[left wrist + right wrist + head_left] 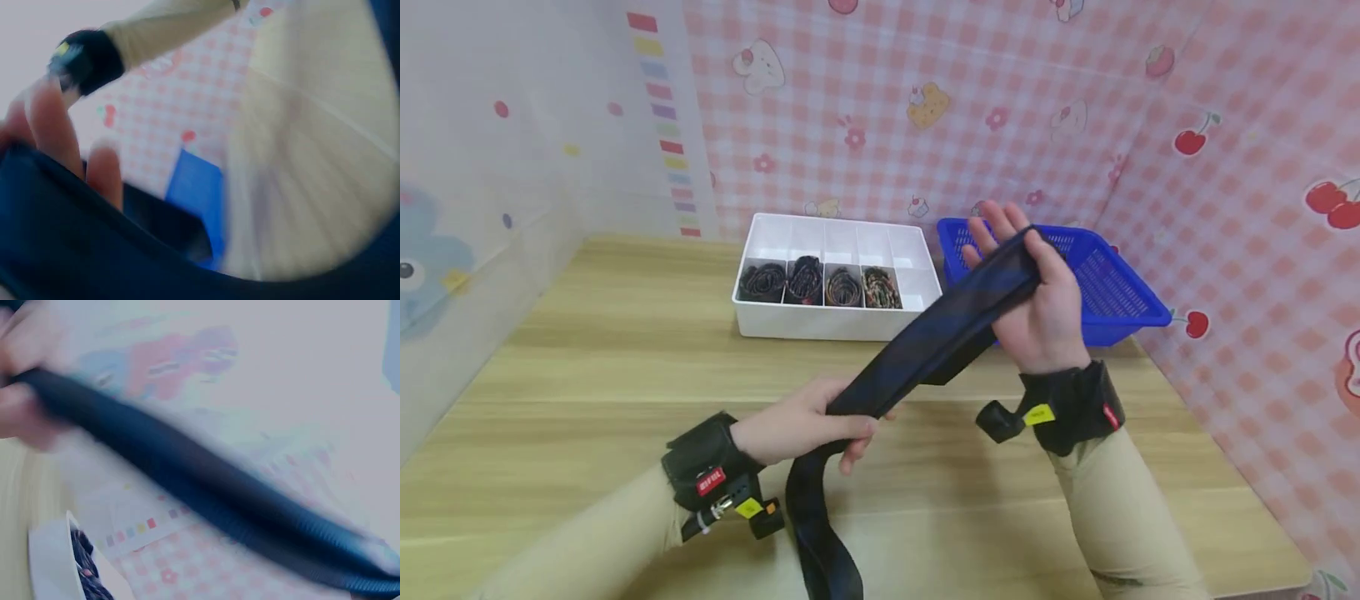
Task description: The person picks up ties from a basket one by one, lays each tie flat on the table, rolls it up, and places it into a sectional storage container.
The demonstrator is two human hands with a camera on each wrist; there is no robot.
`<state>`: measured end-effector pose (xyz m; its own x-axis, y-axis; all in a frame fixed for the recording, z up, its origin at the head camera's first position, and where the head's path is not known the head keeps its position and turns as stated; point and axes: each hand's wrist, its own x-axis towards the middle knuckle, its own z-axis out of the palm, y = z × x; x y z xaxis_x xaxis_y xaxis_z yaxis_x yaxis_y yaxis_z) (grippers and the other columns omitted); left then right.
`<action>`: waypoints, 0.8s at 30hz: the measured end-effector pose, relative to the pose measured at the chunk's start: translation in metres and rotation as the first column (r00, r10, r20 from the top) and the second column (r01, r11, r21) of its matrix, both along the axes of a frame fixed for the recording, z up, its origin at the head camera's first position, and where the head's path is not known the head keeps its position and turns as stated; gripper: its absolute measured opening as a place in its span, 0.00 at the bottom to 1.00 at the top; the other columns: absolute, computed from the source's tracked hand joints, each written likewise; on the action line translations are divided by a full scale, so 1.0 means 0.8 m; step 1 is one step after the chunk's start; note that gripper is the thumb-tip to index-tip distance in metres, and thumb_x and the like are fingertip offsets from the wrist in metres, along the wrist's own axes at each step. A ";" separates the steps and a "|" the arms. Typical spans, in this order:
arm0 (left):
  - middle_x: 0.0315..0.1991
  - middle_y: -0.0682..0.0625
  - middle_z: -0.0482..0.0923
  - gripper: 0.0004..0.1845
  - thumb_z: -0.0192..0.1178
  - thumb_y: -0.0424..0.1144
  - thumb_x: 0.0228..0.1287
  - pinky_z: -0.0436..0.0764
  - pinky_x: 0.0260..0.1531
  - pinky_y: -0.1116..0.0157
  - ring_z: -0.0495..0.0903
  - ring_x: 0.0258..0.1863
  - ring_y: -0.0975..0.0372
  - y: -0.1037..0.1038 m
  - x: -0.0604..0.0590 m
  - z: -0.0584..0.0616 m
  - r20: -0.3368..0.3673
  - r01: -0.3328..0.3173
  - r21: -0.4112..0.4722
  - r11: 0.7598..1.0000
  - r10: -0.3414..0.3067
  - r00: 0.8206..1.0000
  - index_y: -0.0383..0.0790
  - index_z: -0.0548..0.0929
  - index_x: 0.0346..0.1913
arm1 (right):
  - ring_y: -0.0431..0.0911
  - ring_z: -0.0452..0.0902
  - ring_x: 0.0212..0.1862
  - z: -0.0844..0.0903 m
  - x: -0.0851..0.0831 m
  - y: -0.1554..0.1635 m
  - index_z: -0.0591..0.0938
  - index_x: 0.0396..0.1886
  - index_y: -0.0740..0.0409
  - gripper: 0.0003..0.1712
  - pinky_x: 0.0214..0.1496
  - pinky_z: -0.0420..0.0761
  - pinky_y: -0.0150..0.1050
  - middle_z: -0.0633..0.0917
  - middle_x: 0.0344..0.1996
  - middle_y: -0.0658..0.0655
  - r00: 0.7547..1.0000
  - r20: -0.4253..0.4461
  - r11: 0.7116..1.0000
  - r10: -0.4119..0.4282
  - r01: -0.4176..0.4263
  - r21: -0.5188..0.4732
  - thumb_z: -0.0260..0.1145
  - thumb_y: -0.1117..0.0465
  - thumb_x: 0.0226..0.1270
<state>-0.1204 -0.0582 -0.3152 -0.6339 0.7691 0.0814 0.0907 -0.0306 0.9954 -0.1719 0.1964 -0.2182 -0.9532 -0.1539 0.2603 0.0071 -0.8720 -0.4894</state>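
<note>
A long dark necktie (925,342) stretches diagonally between my hands, and its lower length hangs below my left hand towards the table's near side. My left hand (808,421) grips it partway along, thumb on top and fingers underneath. Higher up, my right hand (1037,292) is raised with the palm facing me and the fingers extended. The necktie lies across that palm and passes between thumb and fingers. A shorter flap of it shows under the upper stretch. In the right wrist view the necktie (187,462) is blurred, with a lengthwise fold.
Behind the hands a white divided box (820,323) holds several rolled dark and patterned cloth strips (842,287) in its front row. A blue plastic basket (1112,287) stands at the back right, partly behind my right hand. The wooden table (610,375) meets patterned wall sheets.
</note>
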 end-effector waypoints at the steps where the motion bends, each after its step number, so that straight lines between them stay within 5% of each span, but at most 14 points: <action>1: 0.24 0.44 0.76 0.14 0.52 0.30 0.70 0.81 0.28 0.63 0.79 0.20 0.60 -0.011 0.001 -0.004 0.023 0.051 -0.016 0.999 -0.050 0.998 0.23 0.73 0.53 | 0.55 0.67 0.65 -0.007 -0.005 0.019 0.59 0.72 0.58 0.25 0.63 0.69 0.49 0.71 0.66 0.62 0.997 0.069 0.992 0.018 -0.010 -0.124 0.43 0.61 0.79; 4: 0.25 0.44 0.77 0.14 0.49 0.29 0.71 0.82 0.25 0.65 0.79 0.20 0.64 -0.049 0.004 -0.016 0.058 0.164 -0.070 0.984 -0.160 0.985 0.21 0.72 0.53 | 0.55 0.74 0.59 -0.035 -0.014 0.073 0.65 0.66 0.58 0.21 0.61 0.70 0.49 0.76 0.60 0.61 0.977 0.204 0.925 0.063 0.019 -0.378 0.44 0.61 0.78; 7: 0.29 0.39 0.80 0.15 0.45 0.29 0.72 0.82 0.29 0.65 0.81 0.25 0.64 -0.090 0.007 -0.025 0.079 0.207 -0.150 0.967 -0.197 0.977 0.22 0.73 0.55 | 0.56 0.76 0.55 -0.067 -0.014 0.115 0.68 0.61 0.57 0.17 0.63 0.69 0.49 0.79 0.55 0.61 0.963 0.264 0.892 0.061 0.066 -0.448 0.45 0.62 0.77; 13: 0.36 0.36 0.81 0.19 0.42 0.31 0.72 0.80 0.26 0.68 0.81 0.28 0.60 -0.169 0.004 -0.026 0.083 0.087 -0.383 0.920 -0.060 0.995 0.21 0.70 0.59 | 0.56 0.78 0.50 -0.123 -0.004 0.161 0.71 0.50 0.60 0.09 0.64 0.68 0.46 0.81 0.45 0.62 0.956 0.291 0.890 0.028 0.109 -0.443 0.48 0.67 0.75; 16: 0.35 0.36 0.81 0.19 0.40 0.30 0.73 0.80 0.24 0.67 0.81 0.26 0.60 -0.203 -0.004 -0.028 0.069 0.040 -0.409 0.912 -0.012 0.998 0.19 0.69 0.58 | 0.55 0.78 0.50 -0.148 -0.006 0.173 0.71 0.48 0.60 0.08 0.64 0.67 0.45 0.81 0.44 0.61 0.942 0.333 0.899 0.038 0.113 -0.422 0.49 0.67 0.74; 20: 0.30 0.40 0.82 0.16 0.40 0.29 0.72 0.81 0.24 0.65 0.81 0.23 0.61 -0.237 -0.015 -0.040 0.027 -0.004 -0.440 0.898 0.018 0.999 0.19 0.74 0.50 | 0.52 0.75 0.56 -0.181 -0.014 0.185 0.71 0.57 0.56 0.13 0.67 0.63 0.43 0.79 0.50 0.58 0.907 0.413 0.899 0.081 0.112 -0.424 0.49 0.65 0.76; 22: 0.28 0.43 0.83 0.14 0.44 0.29 0.71 0.80 0.25 0.65 0.80 0.23 0.61 -0.248 -0.020 -0.045 -0.069 -0.069 -0.503 0.861 0.040 0.997 0.23 0.79 0.43 | 0.51 0.71 0.61 -0.195 -0.019 0.191 0.69 0.61 0.54 0.17 0.69 0.60 0.43 0.77 0.54 0.58 0.905 0.411 0.898 0.108 0.088 -0.431 0.47 0.64 0.77; 24: 0.31 0.43 0.83 0.12 0.50 0.32 0.69 0.80 0.30 0.63 0.81 0.28 0.59 -0.259 -0.023 -0.046 -0.243 -0.212 -0.607 0.766 0.076 0.967 0.26 0.81 0.42 | 0.50 0.68 0.64 -0.207 -0.026 0.196 0.69 0.62 0.54 0.17 0.70 0.58 0.44 0.75 0.57 0.58 0.912 0.388 0.903 0.132 0.050 -0.426 0.45 0.64 0.78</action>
